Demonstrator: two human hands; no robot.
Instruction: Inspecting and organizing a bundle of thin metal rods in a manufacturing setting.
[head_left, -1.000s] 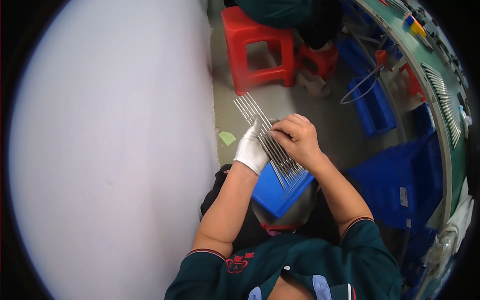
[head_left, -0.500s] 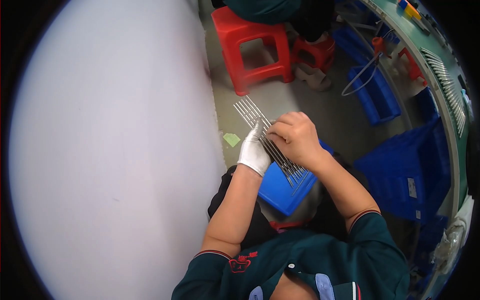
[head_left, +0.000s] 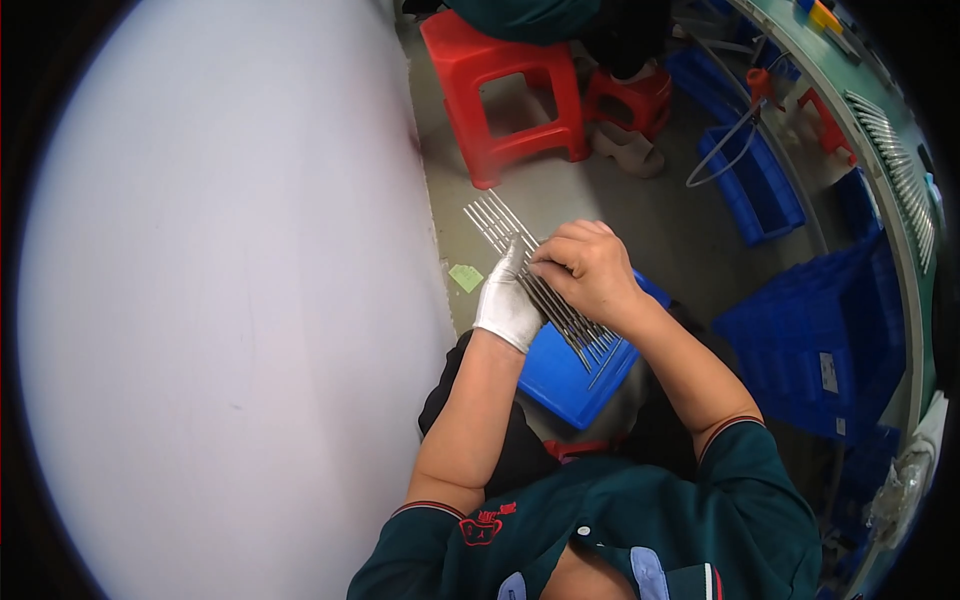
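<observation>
My left hand, in a white glove, is closed around a row of thin metal rods, its thumb lying across them. The rods slant from upper left to lower right, bright and spaced apart at the far end, darker toward the near end. My bare right hand is closed, thumb and forefinger pinched on the rods just right of the gloved thumb; its fingertips are partly hidden. Beneath the near rod ends, at my lap, is a blue plastic bin, partly covered by hands and rods.
A white surface fills the left side. Ahead stand a red stool and a seated person's legs and shoe. Blue bins sit at right below a green-topped bench bearing a row of metal rods.
Both hands keep their hold on the rods, with the right fingers shifting only slightly. The whole view has moved a little.
</observation>
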